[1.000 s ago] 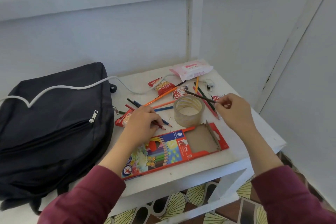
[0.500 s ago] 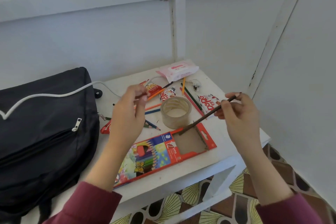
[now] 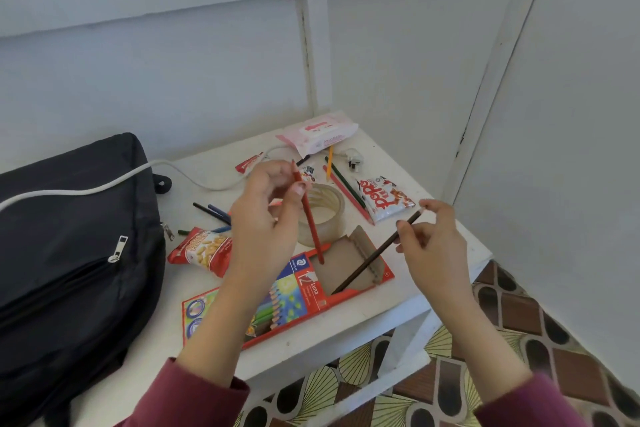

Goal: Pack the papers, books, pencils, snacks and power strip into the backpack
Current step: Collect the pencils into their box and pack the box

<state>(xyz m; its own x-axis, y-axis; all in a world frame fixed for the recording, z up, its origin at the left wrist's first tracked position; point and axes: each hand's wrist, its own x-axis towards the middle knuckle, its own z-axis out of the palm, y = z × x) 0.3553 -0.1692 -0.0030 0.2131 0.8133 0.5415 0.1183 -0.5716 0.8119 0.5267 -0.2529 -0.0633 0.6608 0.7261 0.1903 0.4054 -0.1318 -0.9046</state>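
- Left hand (image 3: pixel 266 218): pinches a red pencil (image 3: pixel 309 218), tip at the open pencil box (image 3: pixel 294 291).
- Right hand (image 3: pixel 433 243): pinches a dark brown pencil (image 3: pixel 372 255), tip inside the box.

Home corner, white table (image 3: pixel 346 326), panelled wall (image 3: pixel 207 80), patterned floor tiles (image 3: pixel 519 315)

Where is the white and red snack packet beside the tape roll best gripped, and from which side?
I would pinch the snack packet at its near sealed edge, from above and the right: it lies flat, with pencils along its left side.
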